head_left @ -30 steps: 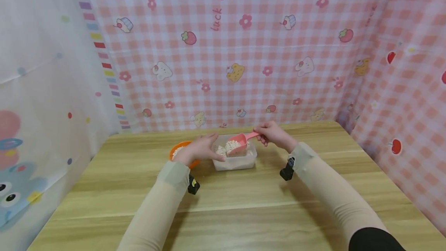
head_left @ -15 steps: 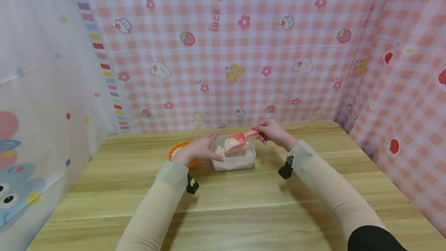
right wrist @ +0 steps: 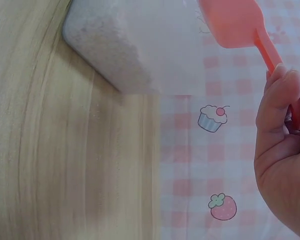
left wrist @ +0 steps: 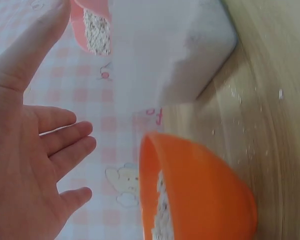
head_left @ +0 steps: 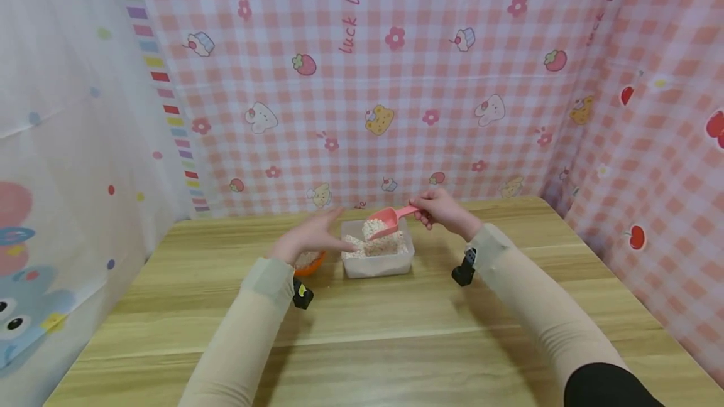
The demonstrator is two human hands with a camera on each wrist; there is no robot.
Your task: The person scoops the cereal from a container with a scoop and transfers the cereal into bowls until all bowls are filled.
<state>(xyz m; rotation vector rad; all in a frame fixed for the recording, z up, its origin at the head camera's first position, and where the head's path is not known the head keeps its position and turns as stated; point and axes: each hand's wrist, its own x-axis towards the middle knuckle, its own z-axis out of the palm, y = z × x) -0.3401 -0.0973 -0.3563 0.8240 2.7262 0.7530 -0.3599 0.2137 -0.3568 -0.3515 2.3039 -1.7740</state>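
My right hand [head_left: 444, 211] grips the handle of a pink scoop [head_left: 389, 220] heaped with oats [head_left: 373, 228]. The scoop hangs over a translucent white plastic box [head_left: 378, 267], which holds more oats. In the right wrist view the scoop [right wrist: 235, 22] is above the box's rim, handle between thumb and fingers. My left hand [head_left: 308, 237] is spread beside the box's left end, thumb towards it, holding nothing. Below it stands an orange bowl [left wrist: 205, 195] with oats inside, partly hidden by the hand in the head view.
The wooden table [head_left: 396, 344] stretches towards me, with a few crumbs [left wrist: 247, 135] near the box and bowl. A pink checked curtain [head_left: 339, 80] hangs right behind the table's back edge. Further curtains stand at the left and right.
The scoop of oats has risen a little and shifted slightly left above the box. My left hand has drawn back to the left from the box, over the orange bowl.
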